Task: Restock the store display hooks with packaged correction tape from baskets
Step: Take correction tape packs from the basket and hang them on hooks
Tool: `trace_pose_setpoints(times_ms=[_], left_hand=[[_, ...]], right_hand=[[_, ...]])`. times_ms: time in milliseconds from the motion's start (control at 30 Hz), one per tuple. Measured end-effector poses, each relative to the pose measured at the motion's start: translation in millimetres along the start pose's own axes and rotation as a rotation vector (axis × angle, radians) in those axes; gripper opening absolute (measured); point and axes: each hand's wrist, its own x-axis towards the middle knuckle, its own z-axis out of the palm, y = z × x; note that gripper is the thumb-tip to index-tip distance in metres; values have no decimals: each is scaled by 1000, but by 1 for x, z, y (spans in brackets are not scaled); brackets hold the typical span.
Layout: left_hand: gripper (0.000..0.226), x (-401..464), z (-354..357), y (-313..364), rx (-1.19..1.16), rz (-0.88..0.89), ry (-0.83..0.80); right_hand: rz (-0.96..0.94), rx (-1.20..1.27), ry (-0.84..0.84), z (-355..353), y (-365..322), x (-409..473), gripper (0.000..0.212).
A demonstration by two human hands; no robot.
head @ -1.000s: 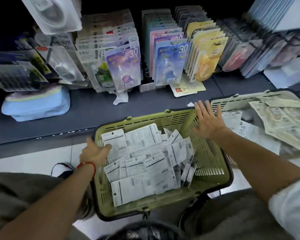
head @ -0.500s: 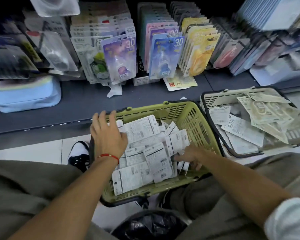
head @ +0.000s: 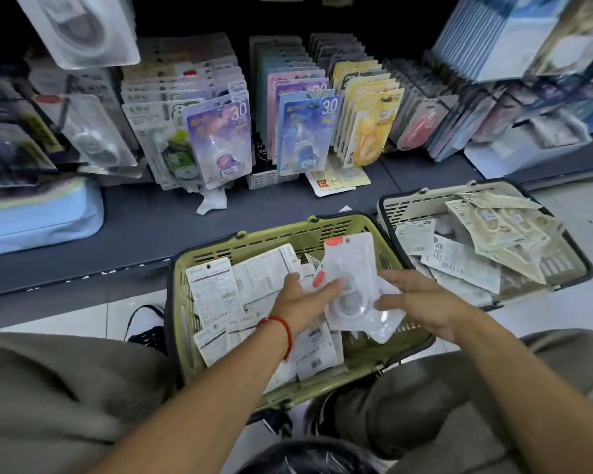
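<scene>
Clear blister plastic on a white card makes up the packet of correction tape (head: 351,285) that is held above the green basket (head: 182,323), over its right half. The packet is pinched at its left side by the left hand (head: 305,302), fingers curled against the front, while the lower right corner is gripped by the right hand (head: 421,299); the two hands are close together, one on each side, with the packet between them. A second packet seems to be held behind the first, though that cannot be told for certain.

Little weight is to be expected from such a packet. The card is judged thin and easily bent, the blister smooth and likely slippery, so a hold on the card's edges is advised, not on the dome. The hang hole near the orange top edge should be left free for the hook.

More packets lie face down across the green basket's floor. To its right, just beside it, a beige basket (head: 401,203) holds a loose heap of yellowish packets. Beyond both, on the grey shelf (head: 134,230), rows of hanging packets (head: 305,135) are ranged along the back edge, purple, blue and yellow.
</scene>
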Motion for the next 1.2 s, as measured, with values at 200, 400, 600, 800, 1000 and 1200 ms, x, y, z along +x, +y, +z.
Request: trace_pose_setpoints(times_ms=[200, 400, 600, 800, 1000, 1200], left_hand=[[68, 6, -31, -8, -339, 64, 21], [30, 19, -75, -19, -392, 50, 229], [50, 13, -39, -16, -545, 68, -29], [51, 21, -57, -27, -553, 65, 149], [54, 16, -76, -32, -615, 34, 70], [54, 17, -77, -25, -567, 88, 90]], right_hand=[[-82, 163, 39, 35, -17, 14, 36], [-134, 432, 119, 22, -24, 27, 27], [-220, 161, 11, 77, -19, 45, 26], [-105, -690, 155, 49, 36, 103, 79], [-173, -944, 133, 61, 69, 131, 71], [-347, -278, 373, 17, -2, 110, 11]])
